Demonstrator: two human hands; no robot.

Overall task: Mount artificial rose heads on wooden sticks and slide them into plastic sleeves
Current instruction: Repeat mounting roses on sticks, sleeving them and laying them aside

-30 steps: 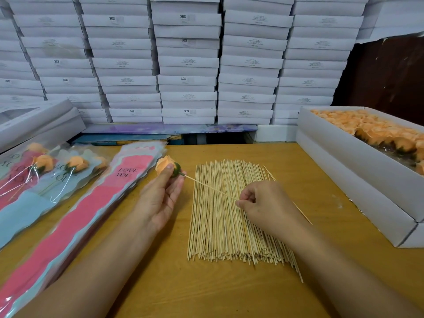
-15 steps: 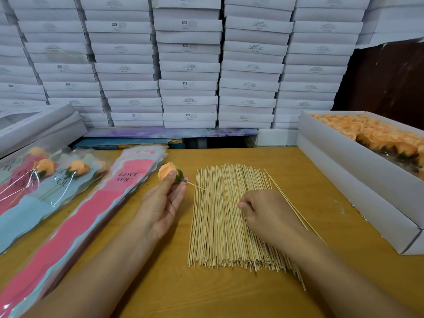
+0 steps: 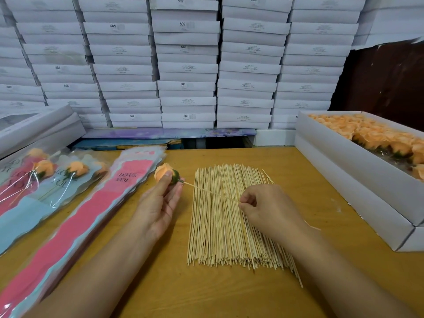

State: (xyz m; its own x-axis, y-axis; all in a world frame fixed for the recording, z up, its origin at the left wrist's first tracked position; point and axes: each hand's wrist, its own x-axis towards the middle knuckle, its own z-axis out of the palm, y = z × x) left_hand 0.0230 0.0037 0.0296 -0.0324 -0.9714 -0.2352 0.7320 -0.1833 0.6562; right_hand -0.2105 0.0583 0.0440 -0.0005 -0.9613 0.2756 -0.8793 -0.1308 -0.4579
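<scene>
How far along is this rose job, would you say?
Done: a few sleeved roses lie at far left. In hand: the left hand holds a rose head while the right hand pinches a stick at its green base. Left: sleeving it, and plenty more, judging by the box of rose heads, the stick pile and the empty sleeves.

"LOVE YOU" stands in dark letters on the top pink-and-blue plastic sleeve of the stack. "SGS" is printed on several stacked white cardboard boxes; their smaller print is unreadable.
</scene>
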